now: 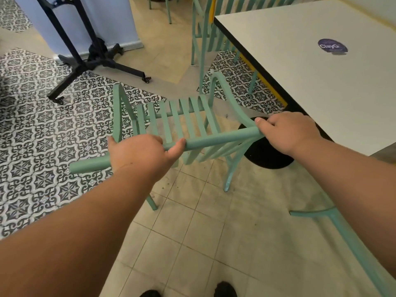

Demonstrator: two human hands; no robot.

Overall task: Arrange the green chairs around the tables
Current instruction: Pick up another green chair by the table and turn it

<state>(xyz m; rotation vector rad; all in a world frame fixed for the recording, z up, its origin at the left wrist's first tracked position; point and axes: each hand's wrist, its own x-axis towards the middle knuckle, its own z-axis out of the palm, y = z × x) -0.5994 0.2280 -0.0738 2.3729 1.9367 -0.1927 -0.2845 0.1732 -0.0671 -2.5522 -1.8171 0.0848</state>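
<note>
Our left hand (139, 153) curls round the smooth, round top rail of the green chair (175, 118), and our right hand (287, 131) grips the same rail at its curved corner. The slatted, matte-painted chair is just beside the white, black-edged tabletop (300, 82), near its round black base (270, 157). More green chairs (203, 35) stand beyond it. A black wheeled stand (96, 58) rests to the left by the patterned tiles (42, 125). A purple sticker (332, 47) on the tabletop seems to read "Clay", and the rest is blurred.

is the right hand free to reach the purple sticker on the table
Likely not yet: the right hand grips the green chair by its rail. The sticker lies unobstructed on the table; letting go should suffice.
</note>
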